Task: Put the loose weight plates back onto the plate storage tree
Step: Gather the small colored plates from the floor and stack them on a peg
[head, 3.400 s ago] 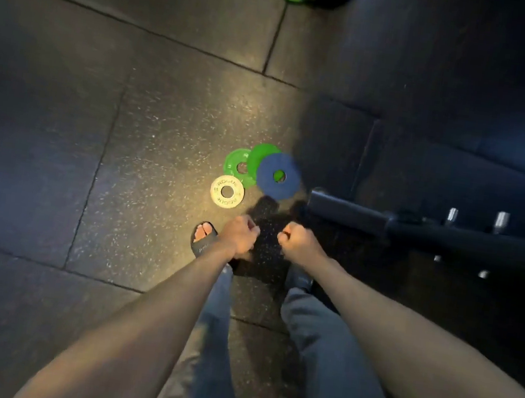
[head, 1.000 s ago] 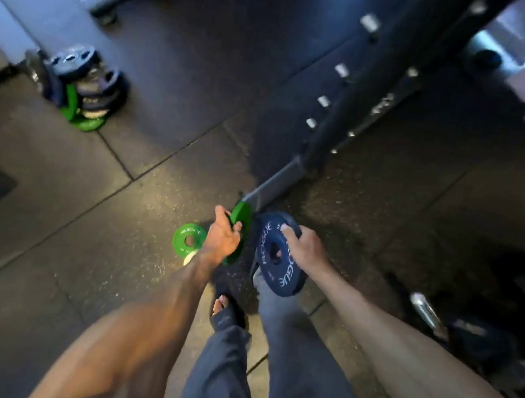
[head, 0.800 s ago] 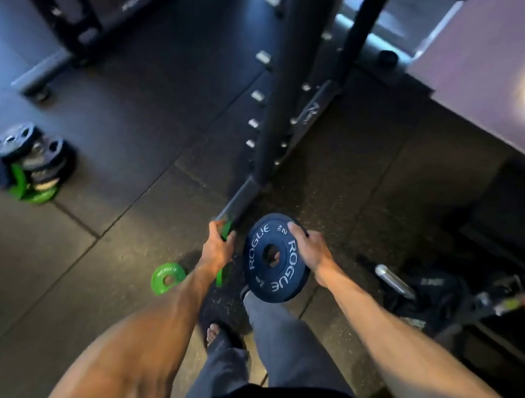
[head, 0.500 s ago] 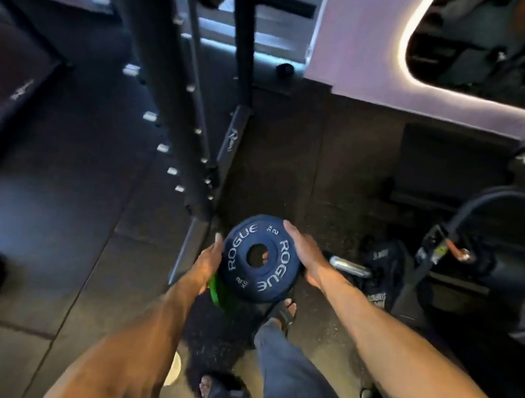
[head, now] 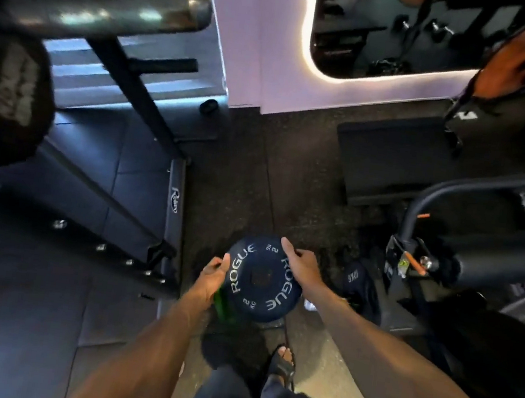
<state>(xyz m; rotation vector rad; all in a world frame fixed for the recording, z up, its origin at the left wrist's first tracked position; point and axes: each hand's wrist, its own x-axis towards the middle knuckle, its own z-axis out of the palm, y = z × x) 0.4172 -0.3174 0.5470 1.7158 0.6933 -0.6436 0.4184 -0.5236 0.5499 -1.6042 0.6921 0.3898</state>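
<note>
Carrying step: the right hand [head: 300, 270] grips the round blue rubber plate [head: 259, 285], the left hand [head: 210, 280] pinches the thin green plate [head: 221, 305]; next both plates need sliding onto the storage tree.

Dim, wide-angle-warped view; a glowing strip [head: 308, 21] glares upper right, the steel bar [head: 111, 15] upper left perhaps motion-blurred.

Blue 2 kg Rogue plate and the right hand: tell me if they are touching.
Touching. The head view shows the right hand gripping the blue 2 kg Rogue plate by its right rim, index finger lying on its face.
</note>
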